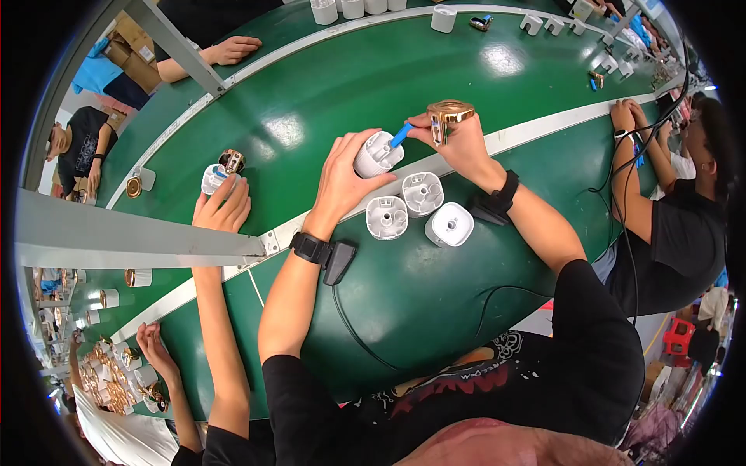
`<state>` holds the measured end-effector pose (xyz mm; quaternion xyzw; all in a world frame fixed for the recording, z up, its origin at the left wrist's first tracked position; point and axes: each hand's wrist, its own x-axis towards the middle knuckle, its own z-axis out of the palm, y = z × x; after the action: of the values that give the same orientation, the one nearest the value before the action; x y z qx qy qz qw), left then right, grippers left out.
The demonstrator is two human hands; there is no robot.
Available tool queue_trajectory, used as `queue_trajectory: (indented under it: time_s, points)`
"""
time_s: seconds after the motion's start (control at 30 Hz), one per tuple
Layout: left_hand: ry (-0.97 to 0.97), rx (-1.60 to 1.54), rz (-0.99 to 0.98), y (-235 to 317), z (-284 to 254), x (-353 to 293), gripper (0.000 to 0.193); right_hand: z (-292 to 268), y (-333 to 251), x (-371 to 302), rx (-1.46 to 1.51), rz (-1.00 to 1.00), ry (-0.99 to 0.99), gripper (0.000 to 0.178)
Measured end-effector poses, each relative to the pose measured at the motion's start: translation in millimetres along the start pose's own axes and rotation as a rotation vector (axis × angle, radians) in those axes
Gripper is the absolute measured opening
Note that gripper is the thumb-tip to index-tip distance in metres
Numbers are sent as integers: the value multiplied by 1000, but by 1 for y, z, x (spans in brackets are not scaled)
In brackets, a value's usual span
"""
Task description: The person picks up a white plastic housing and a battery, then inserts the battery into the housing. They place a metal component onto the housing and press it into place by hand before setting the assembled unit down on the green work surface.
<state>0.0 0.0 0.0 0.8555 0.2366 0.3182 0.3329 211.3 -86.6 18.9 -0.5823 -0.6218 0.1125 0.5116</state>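
While the green counter [404, 287] curves across the whole view, three white plastic housings [420, 210] sit grouped on it just below the person's hands, close beside each other. Left hand [346, 175] clamped around a fourth white housing [378, 153], lifted and tilted off the counter. Right hand [458, 140] closed on a gold-coloured cap piece [449, 116] and a small blue tube [401, 135], its tip touching the held housing. Black wristbands on both wrists. Co-worker's hand [223, 206] to the left touches another white part [213, 179].
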Motion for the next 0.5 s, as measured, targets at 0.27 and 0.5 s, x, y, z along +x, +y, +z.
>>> queue_trajectory:
  time_s: [0.27, 0.5]
  points:
    - [-20, 5, 4, 1, -2, 0, 71, 5, 0, -2, -39, -172, 56, 17]
    - [-25, -25, -10, 2, -2, -1, 71, 3, 2, -3, -177, -299, 17, 20]
